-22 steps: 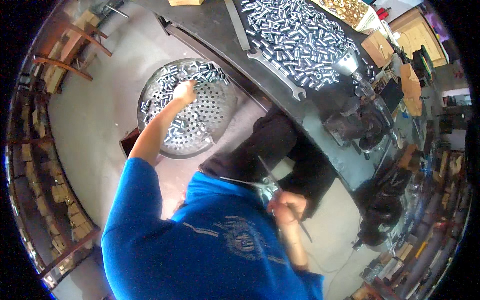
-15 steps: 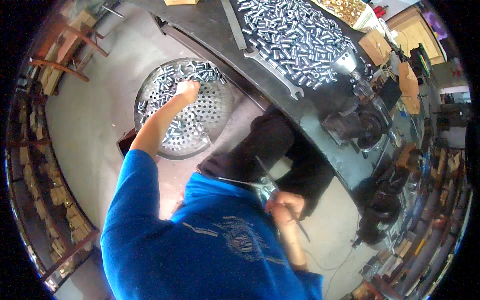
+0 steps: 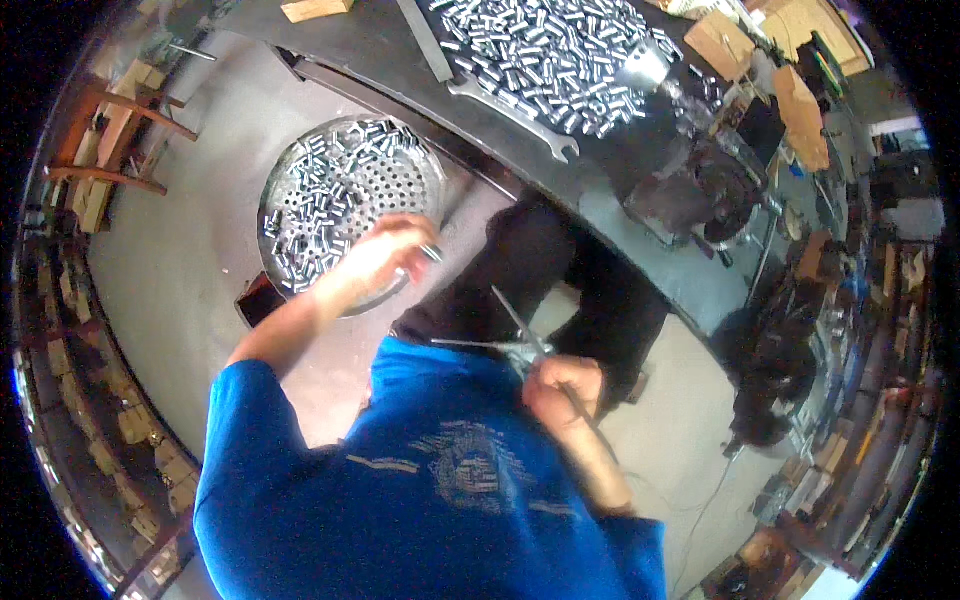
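Silvery cylinder [image 3: 432, 253] pinched in left hand [image 3: 388, 250], slim rod [image 3: 519, 319] clamped in right hand [image 3: 565, 388], hands apart

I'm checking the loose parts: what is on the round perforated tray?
Small metal cylinders lie scattered on the round perforated tray, mainly across its far and left parts. Any under the left grip and forearm are hidden.
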Tool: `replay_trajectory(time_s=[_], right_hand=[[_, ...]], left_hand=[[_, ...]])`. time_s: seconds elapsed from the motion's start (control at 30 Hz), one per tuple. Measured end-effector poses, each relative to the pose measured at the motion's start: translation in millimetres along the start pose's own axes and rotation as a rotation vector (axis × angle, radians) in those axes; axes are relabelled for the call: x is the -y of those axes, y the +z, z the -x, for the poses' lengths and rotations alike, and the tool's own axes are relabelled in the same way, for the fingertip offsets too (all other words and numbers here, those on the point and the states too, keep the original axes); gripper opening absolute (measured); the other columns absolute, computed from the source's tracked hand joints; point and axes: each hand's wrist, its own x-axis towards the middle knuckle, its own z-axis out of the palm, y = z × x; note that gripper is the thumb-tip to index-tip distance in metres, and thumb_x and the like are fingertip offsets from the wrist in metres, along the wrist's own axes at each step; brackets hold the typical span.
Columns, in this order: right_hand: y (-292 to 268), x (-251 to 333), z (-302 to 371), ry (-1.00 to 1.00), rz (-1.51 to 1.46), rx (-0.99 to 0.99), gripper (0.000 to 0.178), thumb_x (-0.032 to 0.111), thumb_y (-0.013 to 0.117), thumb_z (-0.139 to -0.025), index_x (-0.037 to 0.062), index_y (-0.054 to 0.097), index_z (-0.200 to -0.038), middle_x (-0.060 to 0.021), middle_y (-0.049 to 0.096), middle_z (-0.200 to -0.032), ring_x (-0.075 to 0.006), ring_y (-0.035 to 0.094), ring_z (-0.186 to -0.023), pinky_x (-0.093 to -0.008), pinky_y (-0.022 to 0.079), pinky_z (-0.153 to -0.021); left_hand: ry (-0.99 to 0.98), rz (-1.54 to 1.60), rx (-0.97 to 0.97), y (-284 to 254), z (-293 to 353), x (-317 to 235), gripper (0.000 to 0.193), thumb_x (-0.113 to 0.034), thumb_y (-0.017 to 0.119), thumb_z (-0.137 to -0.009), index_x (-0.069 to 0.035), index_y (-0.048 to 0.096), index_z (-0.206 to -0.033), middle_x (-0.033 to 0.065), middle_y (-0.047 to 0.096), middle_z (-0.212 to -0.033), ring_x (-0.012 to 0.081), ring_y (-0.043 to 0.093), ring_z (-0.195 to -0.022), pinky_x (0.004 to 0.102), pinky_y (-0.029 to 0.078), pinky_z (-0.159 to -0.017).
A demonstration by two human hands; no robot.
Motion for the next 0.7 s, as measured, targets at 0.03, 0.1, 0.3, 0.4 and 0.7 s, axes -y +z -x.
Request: replay_trajectory(time_s=[0.03, 0.1, 0.3, 0.4, 0.7], right_hand=[[0, 4, 0, 0.012, 0.045, 0.006, 0.028, -0.009, 0.054, -0.064, 0.0056, 0.036, -0.048, -0.003, 0.048, -0.049, -0.0122, 0.05, -0.045, -0.0238, 0.036, -0.04], [-1, 18, -7, -0.019, 0.084, 0.005, 0.027, -0.01, 0.053, -0.062, 0.0054, 0.036, -0.048, -0.0015, 0.045, -0.048, -0.0109, 0.047, -0.044, -0.0238, 0.033, -0.039], [-11, 11, -2, -0.041, 0.087, 0.023, 0.032, 0.013, 0.064, -0.069, 0.0058, 0.038, -0.051, -0.0003, 0.04, -0.05, -0.0111, 0.039, -0.045, -0.0257, 0.027, -0.042], [-9, 14, -4, -0.02, 0.106, -0.022, 0.039, 0.022, 0.064, -0.07, 0.0042, 0.034, -0.053, -0.0053, 0.03, -0.049, -0.0187, 0.032, -0.043, -0.032, 0.023, -0.043], [-10, 9, -12, -0.103, 0.206, 0.051, 0.042, 0.026, 0.065, -0.071, 0.0068, 0.032, -0.053, -0.0065, 0.031, -0.048, -0.0249, 0.036, -0.041, -0.0337, 0.026, -0.041]], left_hand=[[-0.084, 0.144, 0.095, 26, 12, -5, 0.022, -0.015, 0.058, -0.078, 0.004, 0.056, -0.087, 0.0109, 0.057, -0.071, 0.0212, 0.057, -0.045, 0.0318, 0.048, -0.039], [-0.223, 0.26, 0.196, 62, 27, 1, 0.024, -0.019, 0.056, -0.082, 0.004, 0.056, -0.087, 0.0102, 0.056, -0.061, 0.023, 0.057, -0.044, 0.033, 0.048, -0.039], [-0.314, 0.566, 0.316, 103, 44, 20, 0.033, -0.028, 0.049, -0.089, 0.004, 0.056, -0.087, 0.0093, 0.052, -0.051, 0.0233, 0.055, -0.041, 0.0344, 0.048, -0.039], [-0.297, 0.478, 0.274, 104, 44, 17, 0.032, -0.028, 0.049, -0.09, 0.004, 0.056, -0.086, 0.01, 0.052, -0.052, 0.0232, 0.055, -0.041, 0.0345, 0.048, -0.04], [-0.061, -0.035, 0.265, 114, 44, -8, 0.019, -0.015, 0.059, -0.085, 0.003, 0.057, -0.09, 0.0074, 0.057, -0.062, 0.0174, 0.059, -0.052, 0.0294, 0.049, -0.048]])
